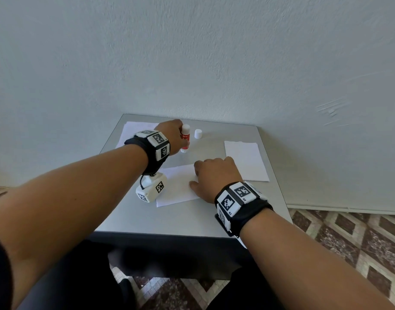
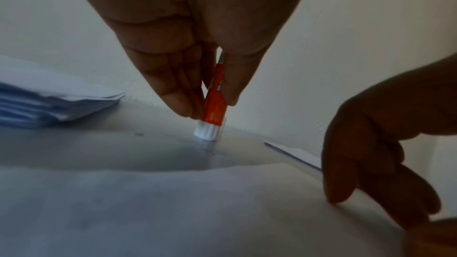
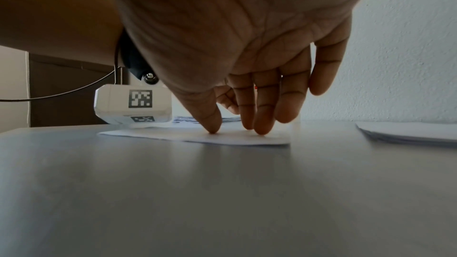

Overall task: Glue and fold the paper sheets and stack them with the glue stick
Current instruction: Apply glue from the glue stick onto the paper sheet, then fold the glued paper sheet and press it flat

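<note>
A red and white glue stick (image 1: 185, 138) (image 2: 214, 103) stands upright on the grey table (image 1: 192, 220), its white base down. My left hand (image 1: 173, 136) (image 2: 210, 103) grips its body between thumb and fingers. Its white cap (image 1: 198, 133) stands apart just to the right. A folded white sheet (image 1: 176, 186) (image 3: 197, 137) lies in the middle of the table. My right hand (image 1: 211, 176) (image 3: 235, 131) presses down on its right part with straight fingertips (image 3: 261, 128). Folded sheets (image 1: 248, 161) are stacked at the right, unfolded ones (image 1: 136, 130) (image 2: 49, 103) at the back left.
A white wall (image 1: 192, 52) rises directly behind the table. The table's front edge (image 1: 169, 233) is close to my legs, and patterned floor tiles (image 1: 348, 242) show to the right. The left wrist camera box (image 1: 150, 190) (image 3: 133, 105) hangs just above the sheet's left end.
</note>
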